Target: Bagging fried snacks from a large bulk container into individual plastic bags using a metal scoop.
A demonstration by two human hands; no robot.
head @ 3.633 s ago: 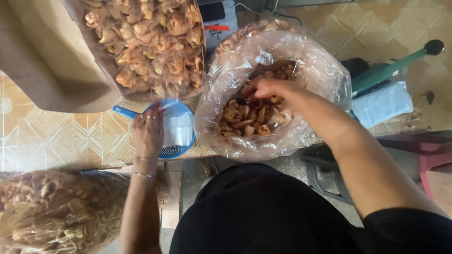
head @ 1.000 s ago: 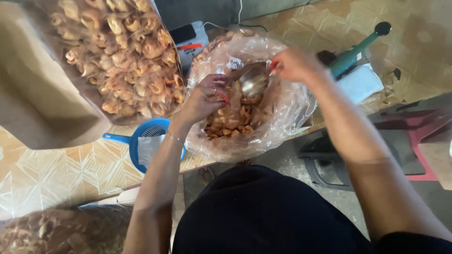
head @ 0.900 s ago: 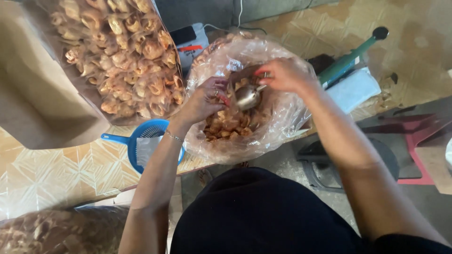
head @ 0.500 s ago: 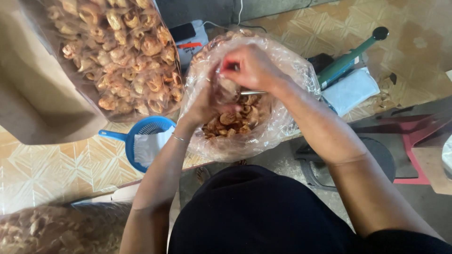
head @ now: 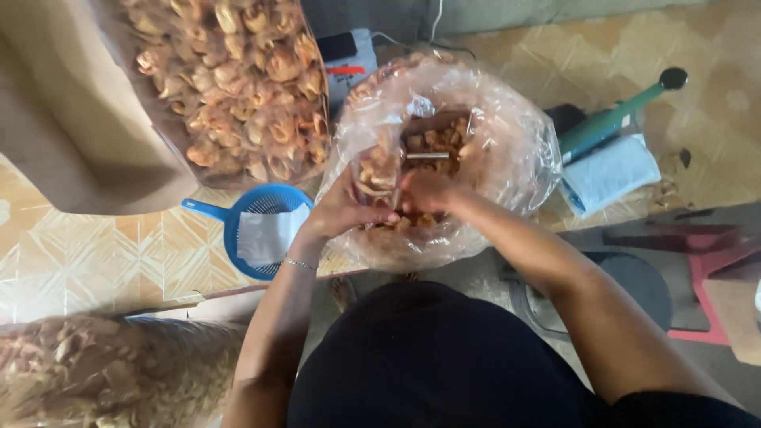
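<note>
My left hand (head: pixel 339 212) grips a small clear bag (head: pixel 376 169) partly filled with fried snack pieces and holds it upright over the near side of a large clear plastic bag (head: pixel 515 150) of the same snacks. My right hand (head: pixel 428 190) is closed on the small bag's lower right side, touching my left fingers. A metal spoon (head: pixel 428 156) lies loose on the snacks inside the large bag, just beyond both hands.
A blue strainer (head: pixel 238 244) holding empty small bags (head: pixel 265 235) sits left of the hands. A carton (head: pixel 71 127) lined with packed snacks (head: pixel 238 79) lies behind it. Another snack sack (head: pixel 103 372) is bottom left. A green-handled tool (head: pixel 614 120), white packets (head: pixel 614 173) and a red stool (head: pixel 713 261) are at right.
My right hand has let go of the spoon, which now rests in the large bag, and come down onto the small bag. The small bag now holds snacks.
</note>
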